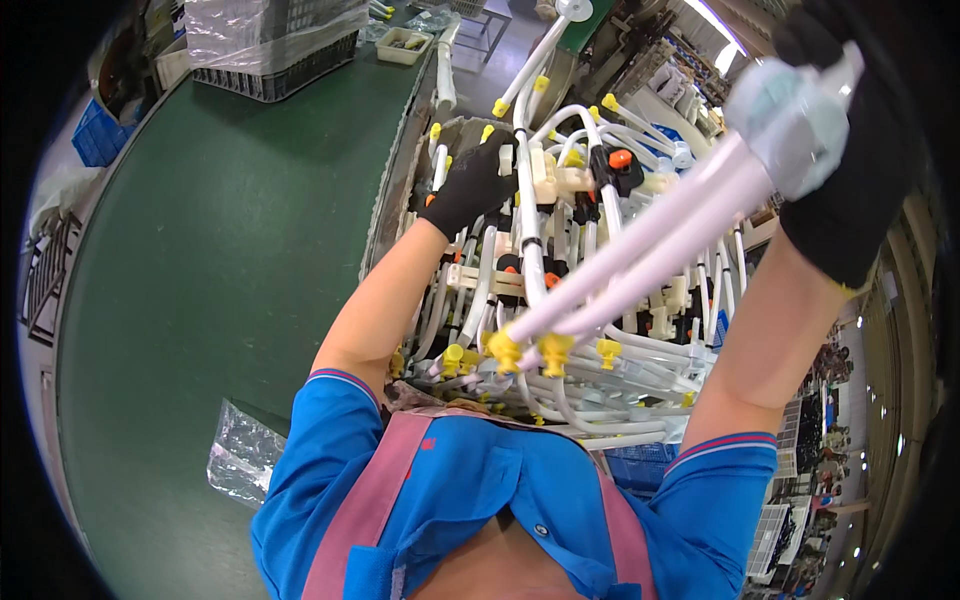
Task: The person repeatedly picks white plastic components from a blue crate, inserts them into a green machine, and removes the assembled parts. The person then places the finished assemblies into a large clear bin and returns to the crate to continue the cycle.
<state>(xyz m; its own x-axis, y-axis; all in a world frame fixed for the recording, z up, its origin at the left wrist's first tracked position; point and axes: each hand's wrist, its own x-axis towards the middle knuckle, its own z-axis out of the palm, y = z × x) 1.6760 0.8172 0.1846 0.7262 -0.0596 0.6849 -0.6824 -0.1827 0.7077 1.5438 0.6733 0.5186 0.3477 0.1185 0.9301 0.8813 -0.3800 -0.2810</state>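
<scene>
My right hand [850,150], in a black glove, is raised at the upper right and shut on a bundle of white tubes [640,260]. The bundle slants down to the left and ends in yellow caps [525,350]. Its top end is wrapped in pale plastic [790,115]. My left hand [470,185], also black-gloved, reaches into a heap of white tube sets [600,380] with yellow, orange and black fittings. Its fingers close on one upright white tube [524,215] in that heap.
A green belt surface [220,260] runs along the left. On it stand a black crate wrapped in clear film [270,50] and a small beige tray [405,45]. A clear plastic bag [240,462] lies near my left elbow. A blue crate [98,135] sits far left.
</scene>
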